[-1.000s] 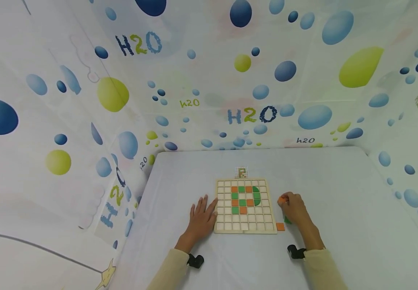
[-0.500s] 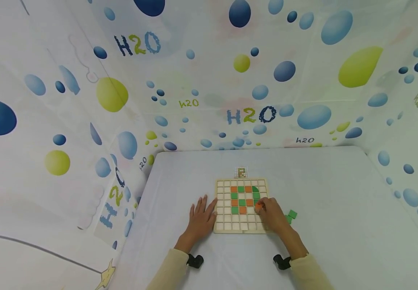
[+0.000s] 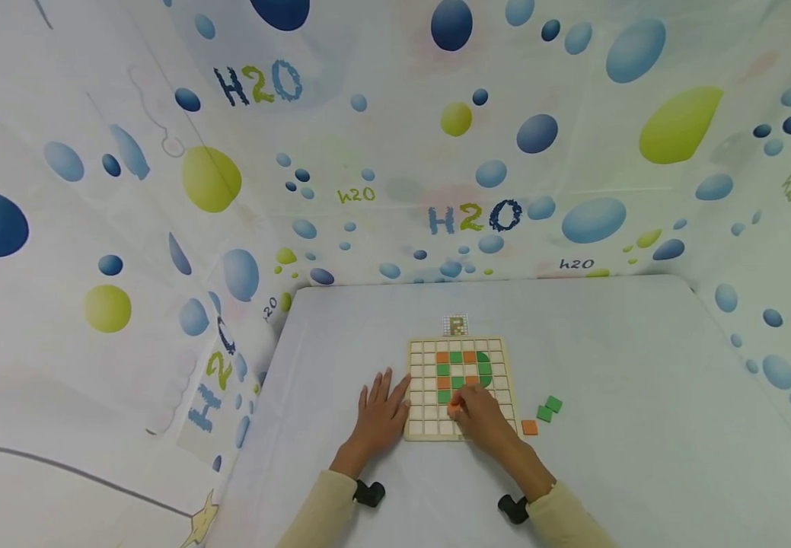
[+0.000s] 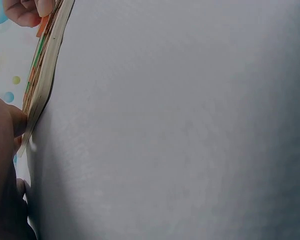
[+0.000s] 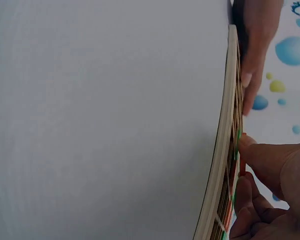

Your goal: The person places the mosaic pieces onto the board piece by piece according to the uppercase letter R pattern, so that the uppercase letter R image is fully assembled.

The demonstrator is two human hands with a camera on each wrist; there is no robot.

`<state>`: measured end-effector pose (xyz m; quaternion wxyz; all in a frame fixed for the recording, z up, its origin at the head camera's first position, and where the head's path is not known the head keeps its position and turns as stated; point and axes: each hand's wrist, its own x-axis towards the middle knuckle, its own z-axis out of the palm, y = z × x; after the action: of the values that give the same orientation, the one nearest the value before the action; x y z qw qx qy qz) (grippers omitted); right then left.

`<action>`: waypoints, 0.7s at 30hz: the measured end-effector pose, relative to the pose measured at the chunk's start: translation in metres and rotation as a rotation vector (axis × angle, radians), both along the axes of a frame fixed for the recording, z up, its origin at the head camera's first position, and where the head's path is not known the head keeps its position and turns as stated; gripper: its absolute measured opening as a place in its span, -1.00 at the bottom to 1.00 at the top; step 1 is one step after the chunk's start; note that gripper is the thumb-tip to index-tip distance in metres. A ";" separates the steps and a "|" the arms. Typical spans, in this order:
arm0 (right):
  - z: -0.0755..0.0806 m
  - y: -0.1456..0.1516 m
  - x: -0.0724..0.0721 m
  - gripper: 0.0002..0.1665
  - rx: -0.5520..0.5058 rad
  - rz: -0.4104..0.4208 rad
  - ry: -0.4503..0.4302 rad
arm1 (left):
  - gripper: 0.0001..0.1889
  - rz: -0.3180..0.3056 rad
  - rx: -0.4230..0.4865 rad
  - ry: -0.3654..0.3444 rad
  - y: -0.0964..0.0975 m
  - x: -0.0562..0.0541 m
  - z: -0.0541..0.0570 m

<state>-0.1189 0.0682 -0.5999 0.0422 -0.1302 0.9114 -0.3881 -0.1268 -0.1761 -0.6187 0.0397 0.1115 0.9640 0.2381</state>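
A wooden grid board [image 3: 429, 428] lies on the table with green and orange tiles set in several of its cells. My right hand [image 3: 483, 417] is over its lower middle and pinches an orange square tile [image 5: 242, 164] between thumb and fingers, close above the cells. Part of the pattern is hidden beneath this hand. On the board's left edge, my left hand [image 3: 381, 415] rests with fingers spread and straight. In the left wrist view, the left fingers [image 4: 20, 121] touch the board's side.
Right of the board lie two green square tiles [image 3: 549, 409] and a loose orange tile [image 3: 529, 427]. A small printed pattern card [image 3: 455, 325] sits just beyond the board's far edge. A white cloth [image 3: 614, 365] covers the table.
My right hand has carried an orange tile leftward from the right of the board to its lower middle. The left hand stays at the left edge.
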 end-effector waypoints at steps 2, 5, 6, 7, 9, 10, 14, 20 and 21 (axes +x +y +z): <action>0.000 -0.004 0.000 -0.89 0.013 0.008 0.010 | -0.44 0.002 -0.006 -0.010 0.000 0.000 0.002; 0.001 -0.009 0.001 -0.87 0.028 0.016 0.023 | -0.44 0.003 -0.010 -0.019 0.000 0.001 0.003; 0.001 -0.009 0.001 -0.87 0.029 0.017 0.022 | -0.44 0.003 -0.009 -0.021 0.000 0.001 0.004; 0.001 -0.010 0.001 -0.87 0.033 0.020 0.031 | -0.44 0.004 -0.010 -0.022 0.000 0.002 0.004; 0.002 -0.011 0.001 -0.87 0.037 0.027 0.044 | -0.44 0.005 -0.009 -0.023 0.000 0.002 0.005; 0.002 -0.011 0.001 -0.87 0.043 0.032 0.055 | -0.44 0.006 -0.009 -0.023 0.000 0.002 0.005; 0.001 -0.012 0.002 -0.87 0.058 0.064 0.103 | -0.44 0.007 -0.011 -0.022 0.001 0.002 0.006; 0.000 -0.013 0.005 -0.90 0.071 0.080 0.128 | -0.44 0.000 0.013 0.007 -0.001 0.001 0.002; 0.001 -0.013 0.005 -0.90 0.071 0.083 0.128 | -0.44 0.000 0.010 0.012 -0.001 0.001 0.000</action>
<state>-0.1139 0.0555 -0.5992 0.0044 -0.1907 0.9192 -0.3444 -0.1257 -0.1773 -0.6182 0.0335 0.1131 0.9630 0.2422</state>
